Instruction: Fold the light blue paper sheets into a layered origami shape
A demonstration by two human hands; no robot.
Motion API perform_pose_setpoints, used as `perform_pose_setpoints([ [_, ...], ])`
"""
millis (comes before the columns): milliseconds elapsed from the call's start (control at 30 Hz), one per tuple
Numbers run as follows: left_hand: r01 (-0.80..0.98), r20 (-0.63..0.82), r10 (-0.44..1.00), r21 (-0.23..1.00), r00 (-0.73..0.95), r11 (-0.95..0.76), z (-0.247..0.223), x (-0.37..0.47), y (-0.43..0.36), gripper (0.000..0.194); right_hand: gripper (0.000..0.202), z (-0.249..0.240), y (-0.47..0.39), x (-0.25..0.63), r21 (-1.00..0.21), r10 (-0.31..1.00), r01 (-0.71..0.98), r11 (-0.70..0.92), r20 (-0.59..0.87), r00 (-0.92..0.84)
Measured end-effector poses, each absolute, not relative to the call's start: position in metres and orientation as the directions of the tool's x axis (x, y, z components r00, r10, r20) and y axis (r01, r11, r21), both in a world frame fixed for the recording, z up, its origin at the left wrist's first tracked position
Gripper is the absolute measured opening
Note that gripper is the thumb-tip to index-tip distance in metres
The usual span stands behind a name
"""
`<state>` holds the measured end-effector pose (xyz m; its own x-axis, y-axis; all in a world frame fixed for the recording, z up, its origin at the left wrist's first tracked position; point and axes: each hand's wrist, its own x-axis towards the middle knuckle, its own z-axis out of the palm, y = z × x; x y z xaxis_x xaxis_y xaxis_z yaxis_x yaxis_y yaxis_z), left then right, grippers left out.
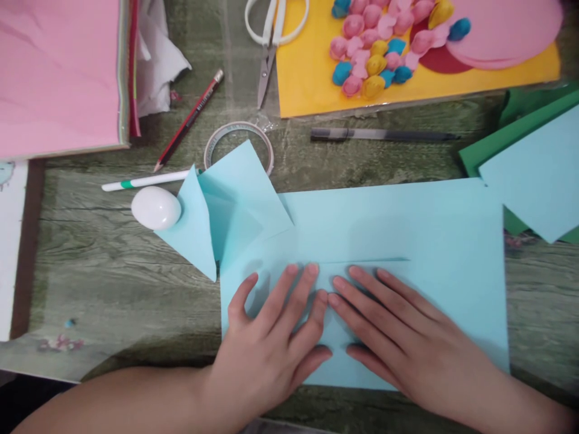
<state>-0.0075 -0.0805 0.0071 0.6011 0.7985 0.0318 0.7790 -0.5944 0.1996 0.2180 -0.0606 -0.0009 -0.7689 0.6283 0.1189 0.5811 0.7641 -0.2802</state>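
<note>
My left hand (pixel 275 331) lies with fingers spread, its fingertips on a folded piece of light blue paper (pixel 362 265). Flat beside it, my right hand (pixel 407 337) presses on the same piece, fingers stretched out. Only the far edge of this piece shows clearly; both hands cover much of the rest. Beneath it is a large light blue sheet (pixel 465 241). At that sheet's far left corner stands a creased light blue paper (pixel 239 187) with raised flaps. A shiny white egg-shaped object (pixel 156 208) rests against its left flap.
Behind the sheet are a tape roll (pixel 207 147), a black pen (pixel 384 135), a red pencil (pixel 190 120), a white pen (pixel 145 179) and scissors (pixel 268 60). A yellow sheet (pixel 307 90) bears pink, blue and yellow pieces. Pink paper (pixel 58 72) and green paper (pixel 484 147) flank them.
</note>
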Motion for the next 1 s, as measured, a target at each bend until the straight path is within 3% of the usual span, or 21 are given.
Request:
perform_pose_setpoints([
  [200, 0.728, 0.098, 0.747, 0.173, 0.657, -0.663, 0.006, -0.007, -0.082, 0.036, 0.046, -0.004, -0.064, 0.218, -0.315, 0.649, 0.595, 0.739, 0.096, -0.755],
  [500, 0.742, 0.045, 0.766, 0.218, 0.641, -0.634, 0.004, -0.008, -0.079, 0.045, 0.048, -0.005, -0.063, 0.218, -0.359, 0.676, 0.609, 0.707, 0.092, -0.731],
  [633, 0.739, 0.056, 0.766, 0.228, 0.641, -0.634, 0.003, -0.008, -0.078, 0.044, 0.041, -0.001, -0.061, 0.222, -0.371, 0.656, 0.580, 0.725, 0.115, -0.746],
  [800, 0.730, 0.065, 0.756, 0.219, 0.651, -0.648, 0.003, -0.009, -0.077, 0.043, 0.017, 0.011, -0.068, 0.230, -0.449, 0.707, 0.585, 0.676, 0.169, -0.687],
  [1000, 0.732, 0.061, 0.758, 0.222, 0.649, -0.645, 0.002, -0.009, -0.075, 0.042, 0.013, 0.012, -0.061, 0.214, -0.417, 0.707, 0.603, 0.680, 0.153, -0.691],
])
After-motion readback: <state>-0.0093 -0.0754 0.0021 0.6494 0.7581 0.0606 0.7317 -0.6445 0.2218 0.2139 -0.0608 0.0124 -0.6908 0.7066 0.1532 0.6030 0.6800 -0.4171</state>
